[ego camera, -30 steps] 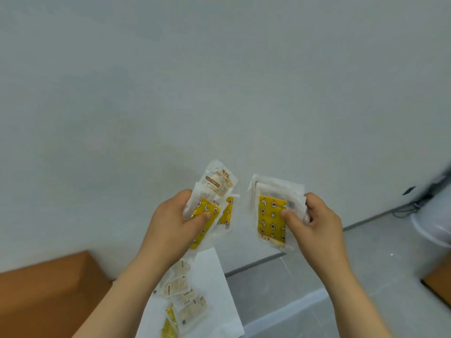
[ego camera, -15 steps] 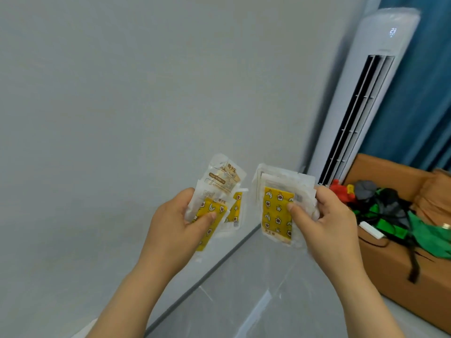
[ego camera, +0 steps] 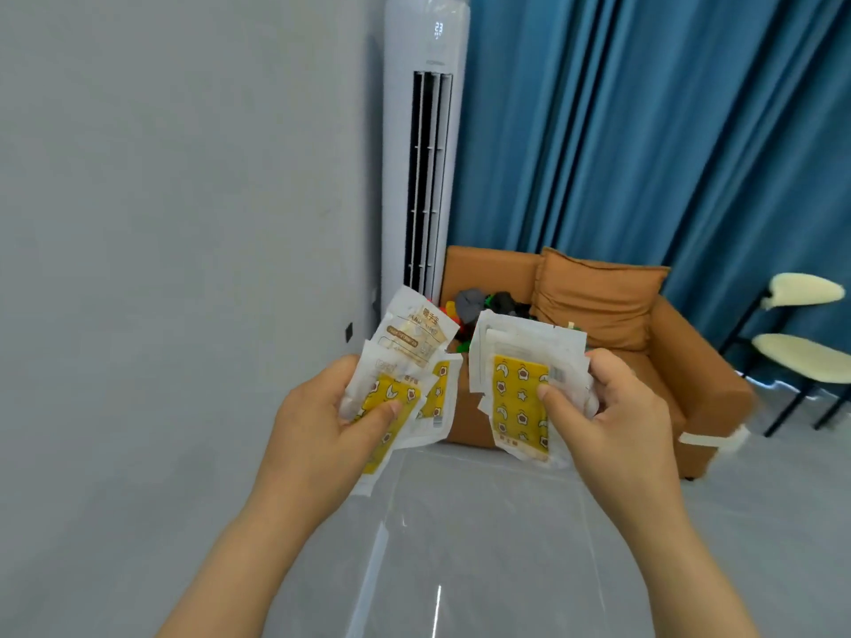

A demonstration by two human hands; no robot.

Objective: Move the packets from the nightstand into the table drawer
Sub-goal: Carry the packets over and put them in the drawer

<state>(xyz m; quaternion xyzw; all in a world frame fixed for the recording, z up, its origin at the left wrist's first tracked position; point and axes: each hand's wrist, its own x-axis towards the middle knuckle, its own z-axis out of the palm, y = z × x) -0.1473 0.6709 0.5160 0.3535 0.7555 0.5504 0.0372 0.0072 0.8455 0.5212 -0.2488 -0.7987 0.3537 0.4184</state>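
- The packets are in two handfuls held in the air in front of the person, low and in front of the tower air conditioner (ego camera: 426, 131); neither nightstand nor drawer is in view.
- The left bundle of packets (ego camera: 414, 361) sits just below the air conditioner's base in the view. It is fanned out, with a pale packet printed in brown on top and yellow-patterned packets beneath.
- The left hand (ego camera: 317, 435) grips this bundle. Its thumb (ego camera: 368, 419) is pressed flat across a yellow packet and the fingers are curled behind it, clamped on the fan.
- The right stack of packets (ego camera: 520, 407) is to the right of the air conditioner's base, near the left bundle but apart from it. It is a squared pile of white-edged sachets, and the front one is yellow with moons and stars.
- The right hand (ego camera: 617, 421) pinches that stack, with its thumb (ego camera: 559, 398) on the yellow face and the fingers wrapped round the right edge and back.
- An orange-brown sofa (ego camera: 681, 375) stands just right of the air conditioner, with a matching cushion (ego camera: 598, 301) leaning on its back.
- A heap of grey, black, green and red items (ego camera: 479, 299) lies on the sofa at the end nearest the air conditioner. What they are cannot be told.
- Blue curtains (ego camera: 644, 131) hang behind and to the right of the air conditioner.
- A black-framed chair with cream pads (ego camera: 801, 356) stands far right of it, beyond the sofa.
- A grey wall (ego camera: 184, 223) runs left of the air conditioner, with a small dark socket (ego camera: 348, 332) low down near the unit's base.
- Glossy grey floor tiles (ego camera: 506, 545) spread out in front of it, beneath both forearms.
- The air conditioner's top display (ego camera: 438, 29) reads 23.
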